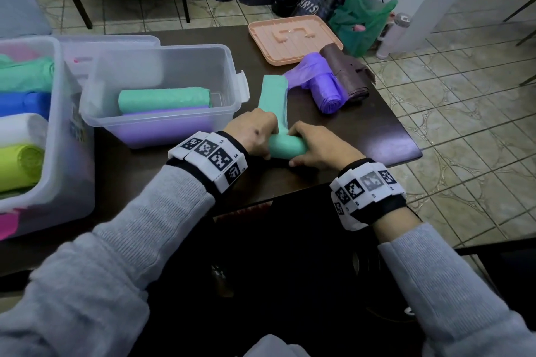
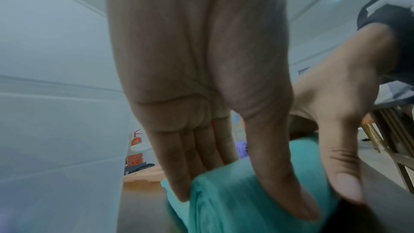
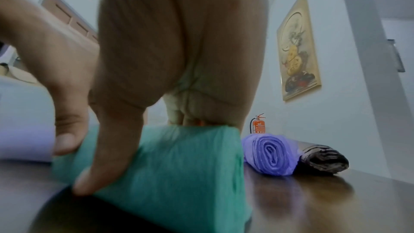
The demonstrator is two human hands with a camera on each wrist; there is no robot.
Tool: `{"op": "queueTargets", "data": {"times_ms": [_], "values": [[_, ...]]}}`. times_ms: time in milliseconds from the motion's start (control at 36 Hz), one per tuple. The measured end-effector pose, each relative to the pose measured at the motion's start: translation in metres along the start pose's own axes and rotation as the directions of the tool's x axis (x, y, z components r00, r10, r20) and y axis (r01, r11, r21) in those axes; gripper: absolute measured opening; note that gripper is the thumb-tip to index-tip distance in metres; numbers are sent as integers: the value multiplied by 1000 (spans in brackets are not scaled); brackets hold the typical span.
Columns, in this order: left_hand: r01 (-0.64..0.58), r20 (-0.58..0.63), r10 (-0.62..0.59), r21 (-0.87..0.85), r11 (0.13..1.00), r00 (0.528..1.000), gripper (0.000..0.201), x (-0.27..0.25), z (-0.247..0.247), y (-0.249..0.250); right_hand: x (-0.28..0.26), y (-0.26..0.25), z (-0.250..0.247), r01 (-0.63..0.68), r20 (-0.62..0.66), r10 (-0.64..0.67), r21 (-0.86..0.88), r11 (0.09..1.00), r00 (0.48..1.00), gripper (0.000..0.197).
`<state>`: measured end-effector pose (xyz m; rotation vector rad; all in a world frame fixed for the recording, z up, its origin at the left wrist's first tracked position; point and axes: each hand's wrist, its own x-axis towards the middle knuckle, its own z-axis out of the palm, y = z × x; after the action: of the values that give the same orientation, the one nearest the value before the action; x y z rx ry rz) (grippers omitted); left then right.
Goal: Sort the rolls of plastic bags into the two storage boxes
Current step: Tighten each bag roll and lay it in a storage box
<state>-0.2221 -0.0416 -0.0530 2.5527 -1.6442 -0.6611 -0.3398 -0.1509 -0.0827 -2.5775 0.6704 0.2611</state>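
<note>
A green roll (image 1: 287,148) of plastic bags lies on the dark table (image 1: 362,136), its loose tail (image 1: 272,95) stretching away from me. My left hand (image 1: 256,136) grips its left end and my right hand (image 1: 314,145) grips its right end. In the left wrist view my left hand (image 2: 237,190) has fingers behind the green roll (image 2: 235,215) and thumb in front. My right hand (image 3: 152,144) holds the green roll (image 3: 179,174) the same way. A small clear box (image 1: 232,66) holds a green roll (image 1: 164,98) and a purple roll (image 1: 165,124).
A large clear box (image 1: 66,171) at the left holds several coloured rolls. A purple roll (image 1: 327,90) and a dark brown roll (image 1: 345,72) lie at the far right of the table, also the purple roll (image 3: 271,155) and brown roll (image 3: 322,160). A peach lid (image 1: 293,38) lies behind them.
</note>
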Motion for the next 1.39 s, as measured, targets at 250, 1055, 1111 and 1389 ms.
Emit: {"op": "queueTargets", "data": {"times_ms": [250,1055,1111,1389], "values": [[18,201,-9,-41,999,979,46,0,-5,-4,-5,-5,-1,52,79,-50,-15,999,996,66],[-32,-92,35,35,999,995,60,4,17,-11,0,-12,16,106,-244,-111,-34,994,963,29],[-46,-78,49,43,998,996,51,7,16,-10,-4,-13,19,105,-215,-114,-55,993,970,48],[-40,10,40,-34,999,999,41,10,7,-11,-5,-21,21,38,-239,-68,-127,991,969,49]]}}
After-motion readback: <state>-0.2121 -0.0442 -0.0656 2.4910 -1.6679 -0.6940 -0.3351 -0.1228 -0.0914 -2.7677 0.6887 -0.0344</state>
